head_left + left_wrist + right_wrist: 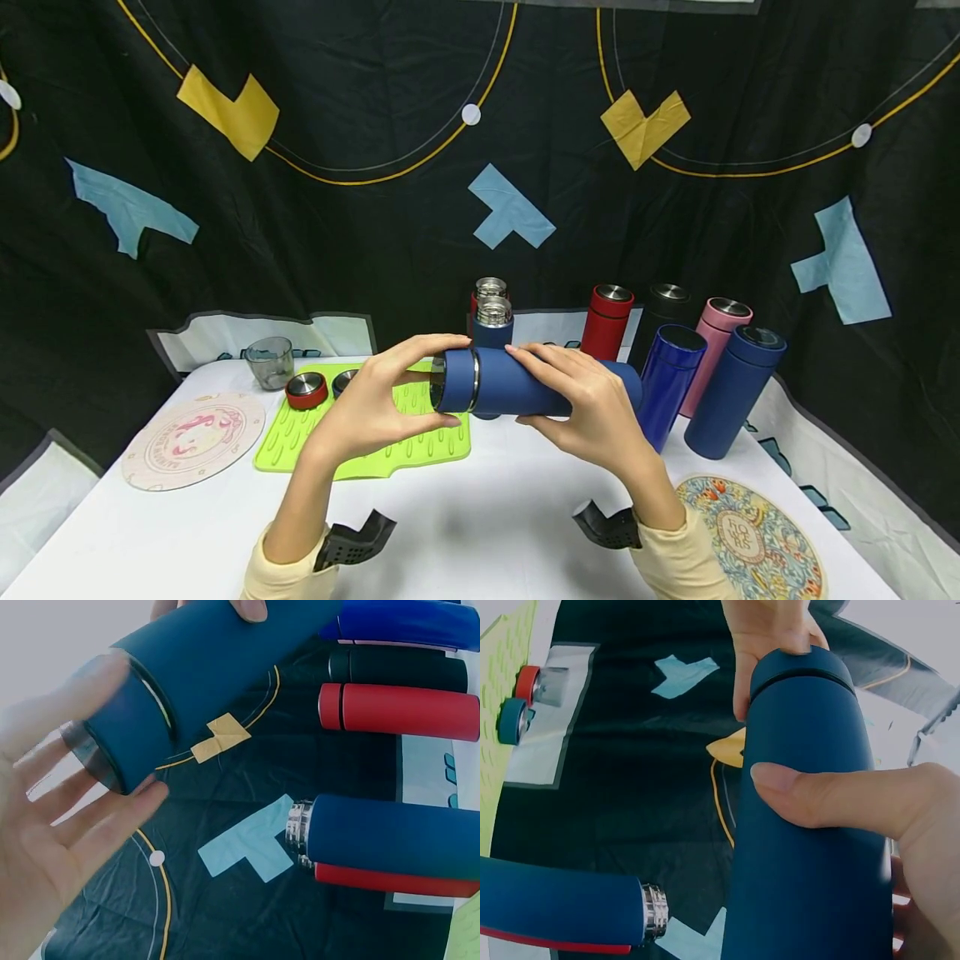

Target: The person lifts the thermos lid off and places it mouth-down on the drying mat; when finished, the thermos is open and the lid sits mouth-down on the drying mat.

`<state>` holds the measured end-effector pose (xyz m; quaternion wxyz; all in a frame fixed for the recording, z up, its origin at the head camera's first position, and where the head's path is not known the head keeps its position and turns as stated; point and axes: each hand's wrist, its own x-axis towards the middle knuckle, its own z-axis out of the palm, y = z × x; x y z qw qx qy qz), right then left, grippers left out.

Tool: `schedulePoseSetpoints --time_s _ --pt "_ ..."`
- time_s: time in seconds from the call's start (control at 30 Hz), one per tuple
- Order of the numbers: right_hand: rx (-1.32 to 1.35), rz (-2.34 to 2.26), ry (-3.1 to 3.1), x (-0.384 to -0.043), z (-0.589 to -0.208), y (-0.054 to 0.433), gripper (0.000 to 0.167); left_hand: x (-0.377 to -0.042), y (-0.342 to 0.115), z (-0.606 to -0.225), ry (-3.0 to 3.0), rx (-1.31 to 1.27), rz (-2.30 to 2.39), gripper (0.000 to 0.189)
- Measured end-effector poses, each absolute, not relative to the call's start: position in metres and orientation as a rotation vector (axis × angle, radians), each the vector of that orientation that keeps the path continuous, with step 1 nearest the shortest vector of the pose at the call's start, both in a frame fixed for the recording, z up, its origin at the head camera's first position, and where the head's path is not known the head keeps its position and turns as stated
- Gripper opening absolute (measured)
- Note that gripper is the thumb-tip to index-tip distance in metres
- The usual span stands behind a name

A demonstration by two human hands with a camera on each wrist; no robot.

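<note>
A matte blue thermos (525,383) is held sideways above the table, its lid (457,381) toward the left. My left hand (367,412) holds the lid between thumb and fingers; in the left wrist view the thumb and fingertips lie on either side of it. Around the body, my right hand (592,404) grips with its thumb (817,796) along the near side in the right wrist view. Behind stand a lidless blue thermos (492,331) and a lidless red one, mostly hidden. A red lid (306,390) and a blue lid (342,382) rest on a green mat (427,450).
At the right stand a red thermos (606,325), a black one (660,321), a pink one (723,333), a glossy blue one (670,387) and a dark blue one (735,396). A glass cup (271,362) stands left, near a round pink placemat (193,442). A floral round placemat (750,533) lies right.
</note>
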<state>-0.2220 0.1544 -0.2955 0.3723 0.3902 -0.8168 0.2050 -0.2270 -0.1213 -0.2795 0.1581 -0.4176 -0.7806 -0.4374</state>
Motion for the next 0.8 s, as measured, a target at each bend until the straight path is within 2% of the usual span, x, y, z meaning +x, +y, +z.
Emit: schedulePoseSetpoints --time_s 0.17,0.6,0.8 --pt "1.002 0.582 -2.111 -0.222 -0.296 0.155 0.083 -0.228 -0.123 -0.279 -2.156 -1.268 -1.218 0.076" --pt "0.923 0.503 -2.074 -0.224 -0.296 0.159 0.085 -0.228 -0.130 -0.279 -2.251 -0.977 -1.361 0.066" --pt "0.929 0.614 -2.097 -0.227 -0.297 0.159 0.086 -0.229 -0.136 -0.277 -2.289 -0.918 -1.345 0.069"
